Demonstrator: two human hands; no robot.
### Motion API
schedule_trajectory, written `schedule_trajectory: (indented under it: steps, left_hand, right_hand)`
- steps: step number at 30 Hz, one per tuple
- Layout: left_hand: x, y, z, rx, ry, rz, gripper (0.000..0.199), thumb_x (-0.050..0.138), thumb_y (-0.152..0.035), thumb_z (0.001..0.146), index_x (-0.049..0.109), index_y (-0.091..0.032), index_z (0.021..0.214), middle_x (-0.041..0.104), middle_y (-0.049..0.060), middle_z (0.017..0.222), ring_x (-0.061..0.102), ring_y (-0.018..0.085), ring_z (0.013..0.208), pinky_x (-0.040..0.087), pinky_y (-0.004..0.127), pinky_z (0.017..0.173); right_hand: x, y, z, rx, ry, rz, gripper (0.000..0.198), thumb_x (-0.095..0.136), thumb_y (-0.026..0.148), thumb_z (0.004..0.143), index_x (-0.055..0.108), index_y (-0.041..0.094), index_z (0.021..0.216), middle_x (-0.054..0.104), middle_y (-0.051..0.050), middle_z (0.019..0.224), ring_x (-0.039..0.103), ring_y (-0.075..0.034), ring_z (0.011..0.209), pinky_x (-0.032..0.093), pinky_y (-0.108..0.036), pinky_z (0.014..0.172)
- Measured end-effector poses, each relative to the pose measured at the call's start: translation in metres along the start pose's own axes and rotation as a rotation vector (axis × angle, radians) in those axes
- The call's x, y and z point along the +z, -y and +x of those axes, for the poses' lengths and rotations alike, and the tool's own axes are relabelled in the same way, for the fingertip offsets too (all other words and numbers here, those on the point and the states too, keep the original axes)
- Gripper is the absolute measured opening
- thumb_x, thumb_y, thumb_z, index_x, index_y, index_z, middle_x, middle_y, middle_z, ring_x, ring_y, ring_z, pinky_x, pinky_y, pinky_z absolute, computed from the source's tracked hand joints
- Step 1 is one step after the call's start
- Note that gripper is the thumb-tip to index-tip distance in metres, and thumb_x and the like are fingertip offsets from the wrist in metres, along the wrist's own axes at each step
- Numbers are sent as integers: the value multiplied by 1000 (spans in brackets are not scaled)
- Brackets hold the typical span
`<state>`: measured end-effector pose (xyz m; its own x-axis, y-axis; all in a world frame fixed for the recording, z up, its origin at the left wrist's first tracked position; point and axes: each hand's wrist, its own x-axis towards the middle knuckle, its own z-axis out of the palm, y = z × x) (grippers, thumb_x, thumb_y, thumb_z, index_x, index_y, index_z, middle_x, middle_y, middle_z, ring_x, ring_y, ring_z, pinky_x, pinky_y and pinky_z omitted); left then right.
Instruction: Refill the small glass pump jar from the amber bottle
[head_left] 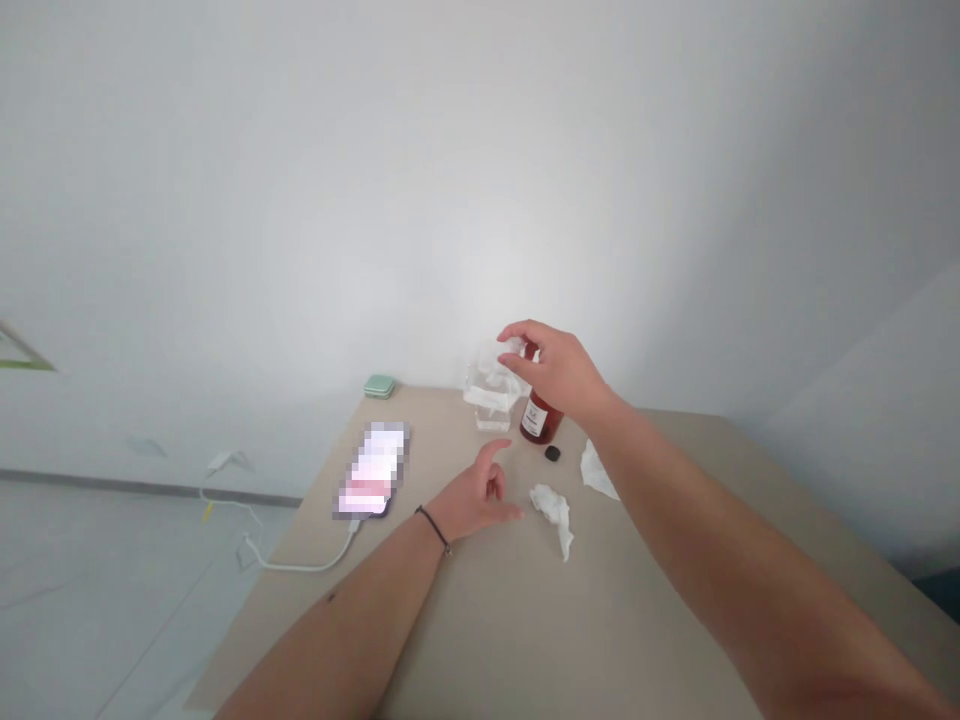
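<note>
White tissue (504, 352) pinched in right hand (559, 375) over red bottle (540, 418); left hand (480, 495) loosely open, bare tabletop (525, 620) nearer.

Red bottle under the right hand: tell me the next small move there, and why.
Probably lower the right hand a little and close its fingers on the top of the red bottle. The hand hovers over the bottle, fingers curled with a white tissue at their tips, and the black cap lies on the table beside it.
</note>
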<state>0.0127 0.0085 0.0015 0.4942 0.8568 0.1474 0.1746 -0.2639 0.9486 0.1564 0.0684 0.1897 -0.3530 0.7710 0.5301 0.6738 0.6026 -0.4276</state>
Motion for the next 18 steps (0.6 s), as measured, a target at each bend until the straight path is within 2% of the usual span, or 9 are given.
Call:
schedule_trajectory:
  steps: [3, 6, 12, 18]
  left_hand:
    - [-1, -5, -1, -19, 20, 32, 64, 71, -25, 76, 40, -20, 132, 41, -11, 63, 40, 9, 55, 32, 23, 56]
    - [-2, -8, -1, -27, 34, 49, 52, 69, -25, 78, 48, -19, 125, 40, -11, 60, 39, 9, 53, 30, 23, 55]
    - [-2, -12, -2, -16, 45, 69, 45, 68, -26, 77, 55, -18, 120, 39, -11, 59, 39, 9, 54, 30, 23, 56]
    - [-2, -14, -1, -26, 38, 79, 44, 67, -25, 77, 57, -18, 119, 41, -10, 60, 41, 9, 55, 31, 23, 56]
  right_hand:
    - [18, -3, 36, 1, 125, -46, 23, 65, 25, 81, 69, 22, 103, 65, 1, 89, 56, -14, 74, 43, -28, 75]
    - [40, -10, 53, 8, 209, -131, 19, 66, 21, 79, 70, 20, 98, 67, -2, 94, 58, -16, 83, 42, -29, 78]
    - [76, -18, 52, 35, 291, -211, 22, 60, 20, 85, 68, 21, 106, 70, -4, 97, 60, -17, 85, 43, -28, 80]
    - [104, -29, 46, 85, 344, -264, 24, 61, 22, 86, 66, 23, 109, 70, -5, 112, 62, -19, 98, 44, -29, 83]
